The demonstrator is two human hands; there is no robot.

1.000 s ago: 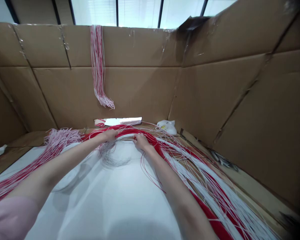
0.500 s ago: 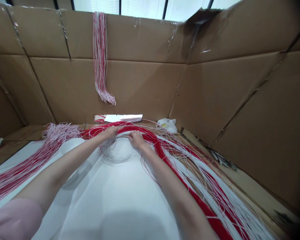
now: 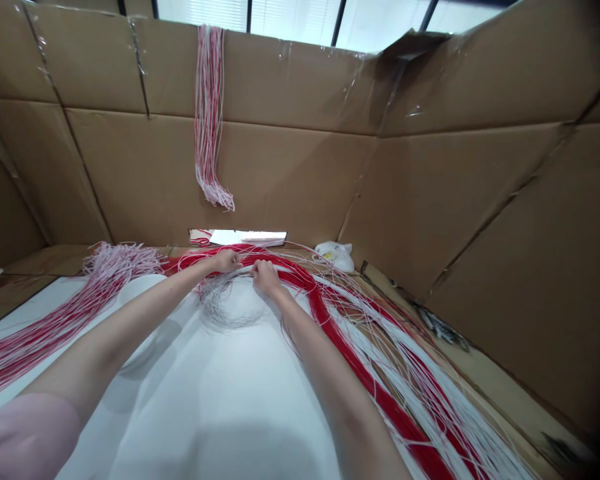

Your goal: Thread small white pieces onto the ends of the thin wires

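Observation:
At the far side of the white work surface [image 3: 240,400], my left hand [image 3: 227,260] lies over a curved bundle of red and white strands [image 3: 300,275], its fingers closed. Close to its right is my right hand [image 3: 265,275], fingers pinched together at the near edge of the same bundle. Anything between the fingertips of either hand is too small to make out. Just below both hands lies a loose coil of thin grey strands [image 3: 220,313]. The red bundle [image 3: 360,367] bends from the hands toward the lower right, beside long white strands [image 3: 420,380].
Cut red and white strands [image 3: 80,307] spread on the left, partly over a white round container [image 3: 140,287]. Cardboard walls [image 3: 290,160] enclose the back and right. Another strand bunch [image 3: 210,113] hangs there. A white plastic bag [image 3: 334,255] and red-handled scissors [image 3: 200,241] are behind.
My right hand has shifted slightly left and my left hand slightly right, so the gap between them is smaller. The view has tilted a little.

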